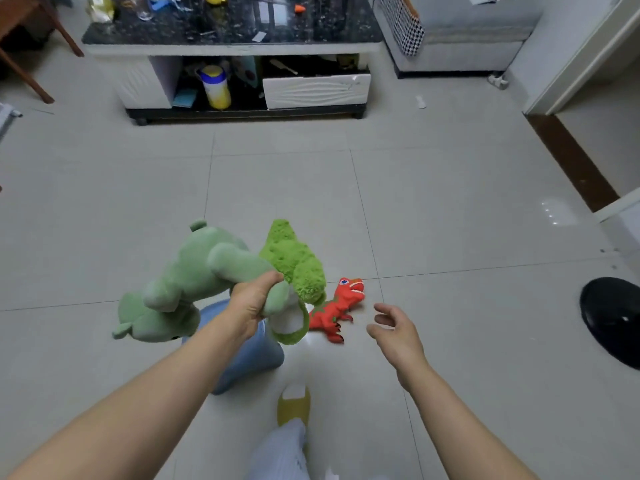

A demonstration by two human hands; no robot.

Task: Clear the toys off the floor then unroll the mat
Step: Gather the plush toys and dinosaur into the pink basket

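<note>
Two soft green plush toys (207, 271) are gripped by the left hand (251, 303); the right hand (396, 329) is held open, fingers relaxed, beside the red plastic dinosaur (337, 308).

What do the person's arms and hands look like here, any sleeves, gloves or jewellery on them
Both forearms are bare right up to the frame's edge, with no sleeves in view. The left hand and right hand wear no gloves, and no rings, watch or bracelets show on the fingers or wrists. No markings are visible on either arm.

Head cam, fwd-down, floor (450, 202) near.
</note>
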